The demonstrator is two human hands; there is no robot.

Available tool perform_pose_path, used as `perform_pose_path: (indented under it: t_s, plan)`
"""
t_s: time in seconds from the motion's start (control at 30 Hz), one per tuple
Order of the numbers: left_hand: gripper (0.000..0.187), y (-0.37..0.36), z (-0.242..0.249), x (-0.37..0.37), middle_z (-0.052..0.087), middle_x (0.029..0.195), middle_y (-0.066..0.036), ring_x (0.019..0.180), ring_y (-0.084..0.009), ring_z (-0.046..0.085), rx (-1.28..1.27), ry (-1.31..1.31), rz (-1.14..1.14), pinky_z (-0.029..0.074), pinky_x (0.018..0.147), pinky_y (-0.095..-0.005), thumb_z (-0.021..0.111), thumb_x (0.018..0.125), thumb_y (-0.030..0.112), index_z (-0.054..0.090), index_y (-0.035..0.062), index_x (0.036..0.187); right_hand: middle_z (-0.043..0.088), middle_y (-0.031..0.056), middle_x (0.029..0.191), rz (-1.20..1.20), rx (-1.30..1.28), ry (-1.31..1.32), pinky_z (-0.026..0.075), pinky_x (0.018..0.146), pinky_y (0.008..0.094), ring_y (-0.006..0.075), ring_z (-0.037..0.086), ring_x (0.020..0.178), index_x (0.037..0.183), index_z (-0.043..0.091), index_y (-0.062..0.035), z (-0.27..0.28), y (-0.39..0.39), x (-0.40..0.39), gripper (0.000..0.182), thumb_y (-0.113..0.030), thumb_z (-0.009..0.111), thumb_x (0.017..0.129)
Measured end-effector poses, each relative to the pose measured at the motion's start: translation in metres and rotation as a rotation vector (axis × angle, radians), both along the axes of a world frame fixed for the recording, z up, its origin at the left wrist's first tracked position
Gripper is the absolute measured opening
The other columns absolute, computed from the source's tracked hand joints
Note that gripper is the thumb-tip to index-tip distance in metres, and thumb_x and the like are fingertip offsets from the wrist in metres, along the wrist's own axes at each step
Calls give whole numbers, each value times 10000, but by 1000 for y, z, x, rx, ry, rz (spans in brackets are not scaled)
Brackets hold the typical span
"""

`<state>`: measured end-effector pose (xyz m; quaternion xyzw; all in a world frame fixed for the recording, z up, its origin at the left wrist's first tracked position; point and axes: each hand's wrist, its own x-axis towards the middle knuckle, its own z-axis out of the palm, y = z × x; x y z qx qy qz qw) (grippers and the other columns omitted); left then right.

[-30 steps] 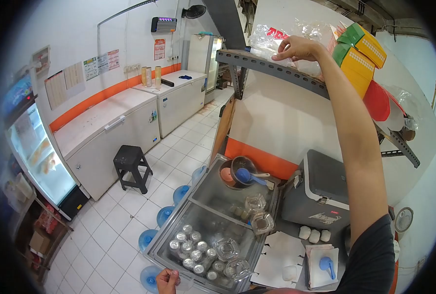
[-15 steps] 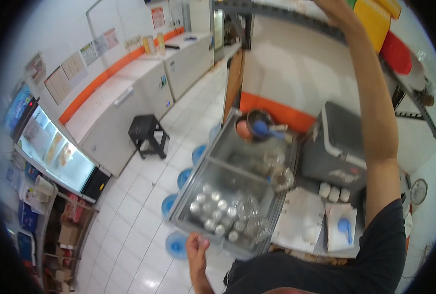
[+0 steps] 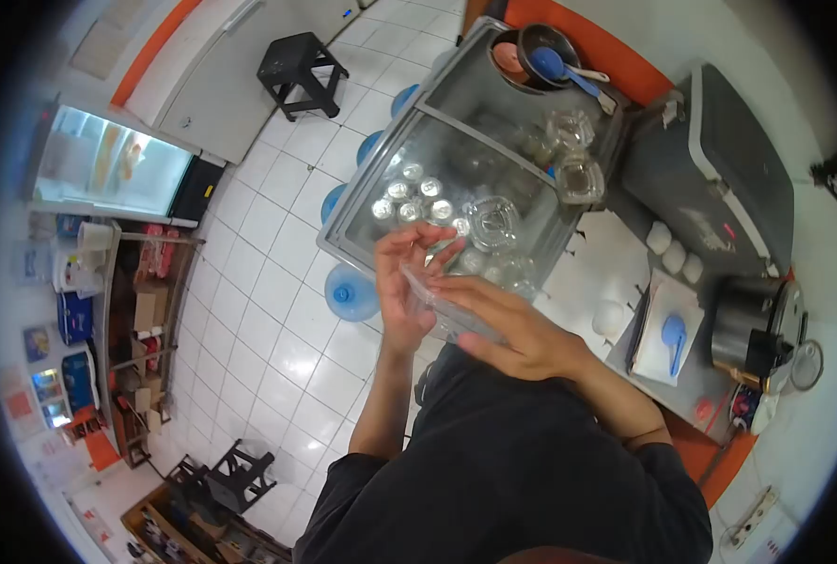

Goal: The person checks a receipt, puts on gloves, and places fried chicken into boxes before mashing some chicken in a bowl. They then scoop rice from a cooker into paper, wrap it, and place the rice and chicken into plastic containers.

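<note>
Both my hands are together in front of my chest, over the near edge of the glass-topped chest (image 3: 493, 141). My left hand (image 3: 411, 287) has curled fingers around one side of a clear plastic piece (image 3: 442, 305). Against the other side of this piece lies my right hand (image 3: 522, 334), its fingers stretched out along it. Clear plastic lids (image 3: 492, 224) rest on the glass just beyond my hands, beside several silver-topped cans (image 3: 409, 195).
Two pans (image 3: 548, 52) with ladles stand at the chest's far end. A grey cooler box (image 3: 710, 169), a pot (image 3: 757, 324) and a blue scoop (image 3: 673, 331) are on the right. Blue water bottles (image 3: 351, 293) and a black stool (image 3: 301, 73) stand on the floor.
My right hand has come down from the high shelf to meet my left hand, which has moved up and right. The clear plastic piece now shows between them. The view has tilted downward.
</note>
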<state>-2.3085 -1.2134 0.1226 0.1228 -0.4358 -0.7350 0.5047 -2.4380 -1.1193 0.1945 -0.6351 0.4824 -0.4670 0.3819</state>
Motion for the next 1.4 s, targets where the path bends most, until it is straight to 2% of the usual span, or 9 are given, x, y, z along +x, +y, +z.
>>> perform_pose_path:
  t_s: [0.2, 0.37, 0.57, 0.8, 0.93, 1.03, 1.13, 1.23, 1.4]
  plan:
    - [638, 6, -32, -3, 489, 1257, -156, 1186, -288, 501, -96, -315, 81, 409, 1015, -427, 594, 878, 555, 500, 3, 1186, 549, 184, 1227, -185, 5, 295, 432, 943, 409, 321, 527, 1139, 1276, 500, 7, -39, 20, 2, 507, -288, 640, 889]
    - [679, 25, -41, -1, 506, 1265, -157, 1208, -303, 505, 267, -343, -209, 411, 1019, -417, 583, 883, 558, 473, 4, 1259, 547, 179, 1209, -250, 13, 480, 440, 937, 404, 323, 527, 1127, 1264, 496, 29, -74, 25, 3, 522, -299, 641, 885]
    - [614, 17, -79, 17, 569, 1159, -170, 1133, -305, 564, 477, -387, -213, 446, 987, -441, 639, 776, 267, 459, 8, 1302, 557, 178, 1183, -224, 84, 362, 447, 933, 402, 327, 547, 1088, 1244, 506, 20, -99, 41, -34, 533, -338, 651, 876]
    - [328, 11, -95, 46, 590, 1105, -145, 1069, -291, 601, 452, -605, -235, 493, 930, -451, 546, 849, 160, 591, -36, 1108, 695, 109, 876, -1161, 431, 252, 529, 723, 345, 237, 661, 722, 1017, 645, 7, -273, 135, -240, 305, -224, 691, 823]
    - [254, 19, -121, 54, 584, 1051, -123, 995, -287, 625, 482, -663, -241, 519, 889, -458, 598, 852, 199, 604, -8, 999, 621, 232, 1067, -1450, 635, 630, 472, 895, 432, 374, 585, 1041, 1187, 544, -17, -382, 186, -388, 583, -441, 693, 816]
    - [218, 18, -123, 42, 602, 975, -80, 965, -257, 629, 590, -803, -248, 523, 872, -437, 624, 868, 219, 611, 25, 966, 498, 339, 1244, -1418, 741, 554, 408, 986, 509, 450, 472, 1196, 1304, 389, 97, -341, 168, -419, 919, -587, 673, 759]
    - [147, 15, -143, 30, 625, 862, -42, 912, -181, 627, 476, -1048, -355, 505, 808, -309, 606, 872, 122, 634, 3, 954, 424, 304, 1359, -1423, 1148, 856, 378, 985, 568, 446, 417, 1262, 1381, 319, 4, -358, 146, -428, 951, -590, 693, 740]
    - [175, 15, -147, 27, 640, 871, -31, 888, -135, 611, 370, -1132, -379, 476, 806, -266, 603, 872, 93, 639, -8, 1010, 343, 371, 1367, -1493, 1214, 667, 335, 1023, 564, 499, 362, 1276, 1391, 293, 3, -336, 138, -423, 975, -548, 726, 713]
    - [242, 19, -151, 22, 650, 995, -23, 942, -164, 627, 338, -1089, -431, 506, 827, -307, 606, 893, 117, 631, 11, 1108, 438, 299, 1338, -1504, 858, 708, 347, 1018, 525, 439, 441, 1227, 1359, 379, -35, -364, 171, -442, 847, -447, 752, 719]
